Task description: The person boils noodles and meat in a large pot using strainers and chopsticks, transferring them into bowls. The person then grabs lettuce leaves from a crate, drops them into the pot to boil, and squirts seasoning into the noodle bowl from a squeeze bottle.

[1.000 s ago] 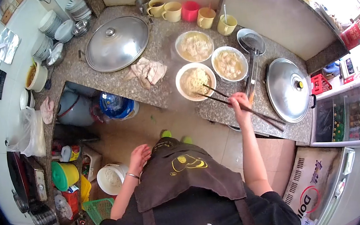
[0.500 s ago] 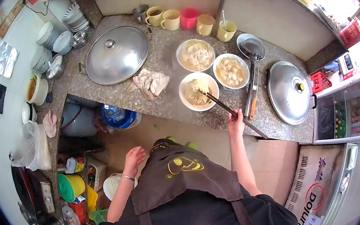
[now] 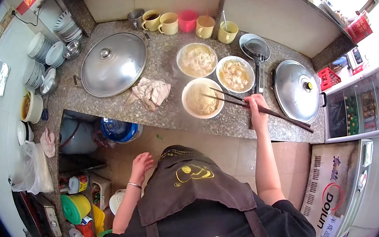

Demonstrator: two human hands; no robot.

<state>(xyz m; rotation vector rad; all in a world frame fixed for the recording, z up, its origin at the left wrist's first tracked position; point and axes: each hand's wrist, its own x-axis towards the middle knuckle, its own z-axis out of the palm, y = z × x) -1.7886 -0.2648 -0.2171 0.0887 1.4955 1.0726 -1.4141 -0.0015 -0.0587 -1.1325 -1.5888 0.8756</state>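
Note:
My right hand is closed round a pair of long dark chopsticks at the counter's front edge. Their tips are apart over a white bowl of noodles. Behind it stands a second bowl with pale food in broth, and to the right a third one with similar contents. My left hand hangs in the air left of the apron, its fingers loosely curled and apart, with nothing in it. A crumpled cloth lies on the counter left of the bowls.
A large steel lid lies on the left of the granite counter, another lid on the right. Several mugs line the back wall. A strainer rests right of the bowls. Stacked plates stand at the far left.
The chopsticks were together half a second ago; now their tips are spread. My right hand has moved slightly up and right. The camera view has shifted, while my left hand stays beside the apron.

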